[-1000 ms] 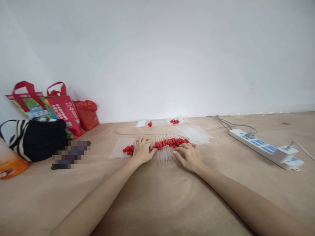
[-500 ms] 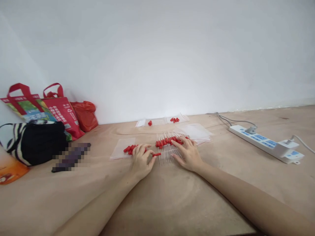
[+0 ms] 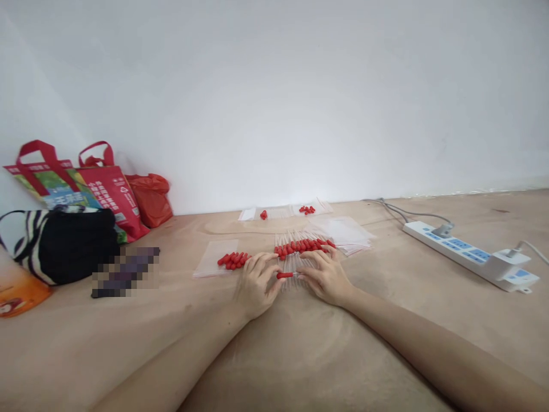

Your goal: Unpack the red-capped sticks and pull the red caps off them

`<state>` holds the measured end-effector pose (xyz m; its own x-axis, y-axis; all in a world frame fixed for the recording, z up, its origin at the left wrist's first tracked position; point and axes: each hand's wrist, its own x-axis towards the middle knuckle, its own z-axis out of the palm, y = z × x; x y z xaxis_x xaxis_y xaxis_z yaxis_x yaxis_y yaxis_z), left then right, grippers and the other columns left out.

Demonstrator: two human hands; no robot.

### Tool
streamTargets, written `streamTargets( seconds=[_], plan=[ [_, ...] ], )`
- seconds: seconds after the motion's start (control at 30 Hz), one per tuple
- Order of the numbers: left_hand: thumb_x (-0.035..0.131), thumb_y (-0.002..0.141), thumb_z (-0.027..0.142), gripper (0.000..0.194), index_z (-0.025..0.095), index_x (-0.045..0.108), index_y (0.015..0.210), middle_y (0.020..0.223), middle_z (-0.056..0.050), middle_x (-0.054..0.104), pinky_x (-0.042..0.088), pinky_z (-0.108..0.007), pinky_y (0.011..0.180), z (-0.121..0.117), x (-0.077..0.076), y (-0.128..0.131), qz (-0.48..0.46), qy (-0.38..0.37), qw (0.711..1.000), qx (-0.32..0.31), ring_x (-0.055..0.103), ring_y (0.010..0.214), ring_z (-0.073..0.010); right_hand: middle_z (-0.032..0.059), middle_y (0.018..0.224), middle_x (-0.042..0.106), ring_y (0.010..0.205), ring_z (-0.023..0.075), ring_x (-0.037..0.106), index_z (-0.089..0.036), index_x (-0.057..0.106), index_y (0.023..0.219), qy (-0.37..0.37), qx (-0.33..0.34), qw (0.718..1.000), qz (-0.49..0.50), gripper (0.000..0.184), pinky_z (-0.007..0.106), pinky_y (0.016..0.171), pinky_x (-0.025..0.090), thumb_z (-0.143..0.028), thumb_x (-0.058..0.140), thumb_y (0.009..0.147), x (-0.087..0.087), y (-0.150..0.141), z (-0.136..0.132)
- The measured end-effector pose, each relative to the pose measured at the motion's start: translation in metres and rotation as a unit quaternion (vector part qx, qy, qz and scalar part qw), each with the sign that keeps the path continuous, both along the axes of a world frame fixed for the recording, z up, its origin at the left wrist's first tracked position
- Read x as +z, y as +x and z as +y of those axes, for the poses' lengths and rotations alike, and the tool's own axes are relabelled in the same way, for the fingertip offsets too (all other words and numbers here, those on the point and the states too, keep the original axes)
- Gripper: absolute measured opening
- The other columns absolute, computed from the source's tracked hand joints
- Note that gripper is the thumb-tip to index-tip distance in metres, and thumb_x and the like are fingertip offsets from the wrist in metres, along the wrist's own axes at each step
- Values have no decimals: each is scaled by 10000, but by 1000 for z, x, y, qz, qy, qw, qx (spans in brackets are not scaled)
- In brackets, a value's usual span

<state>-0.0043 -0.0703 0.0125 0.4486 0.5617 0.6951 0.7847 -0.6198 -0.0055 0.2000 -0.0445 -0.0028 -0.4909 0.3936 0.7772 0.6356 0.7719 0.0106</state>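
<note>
My left hand [image 3: 256, 281] pinches a small red rubber cap [image 3: 285, 275] at its left end. My right hand [image 3: 326, 276] meets it from the right, fingers pinched on a thin clear tube that goes into the cap. Just beyond my fingers lies a row of clear tubes with red caps [image 3: 302, 247]. A loose heap of red caps [image 3: 233, 260] rests on a clear plastic bag [image 3: 209, 260] left of my left hand.
A stack of clear bags [image 3: 348, 232] lies behind my right hand. More bags with a few red caps [image 3: 305, 209] sit near the wall. Red shopping bags [image 3: 107, 189] and a striped black bag [image 3: 60, 243] stand at the left; a white power strip [image 3: 472, 256] at the right.
My left hand took a red cap from the heap and carried it right. My right hand drew a tube back from the row, and both hands now meet at the cap.
</note>
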Motion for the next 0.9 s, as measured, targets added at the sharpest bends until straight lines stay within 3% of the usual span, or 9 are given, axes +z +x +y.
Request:
streamTargets(
  seconds=[0.13,0.4,0.67,0.9],
  plan=[
    [471,815,311,239,207,569,1006,1203,-93,474,337,-414,904,3,-4,1,56,1,998,-19,387,1123,-242,44,992,586,847,147,507,-238,634,822,18,21,1000,1,168,418,893,217,-313,484,813,0,0,-2],
    [467,819,248,157,230,621,794,1044,-40,586,348,-401,841,2,0,3,56,33,997,-31,473,1001,-208,5,921,614,820,137,495,-213,610,768,59,39,997,-9,126,420,890,213,-268,500,797,3,0,-4],
    [457,804,192,175,239,618,756,996,-17,612,328,-415,832,-1,0,1,72,34,996,-33,485,959,-197,-18,880,627,835,138,482,-214,604,739,85,42,995,-15,132,416,905,202,-261,498,801,5,1,-6],
    [484,785,184,156,243,617,728,974,-7,628,320,-424,851,-6,3,1,75,30,996,-38,496,941,-198,-29,892,629,861,138,480,-242,620,747,57,24,996,-57,141,424,937,178,-273,496,805,4,4,-8]
  ],
)
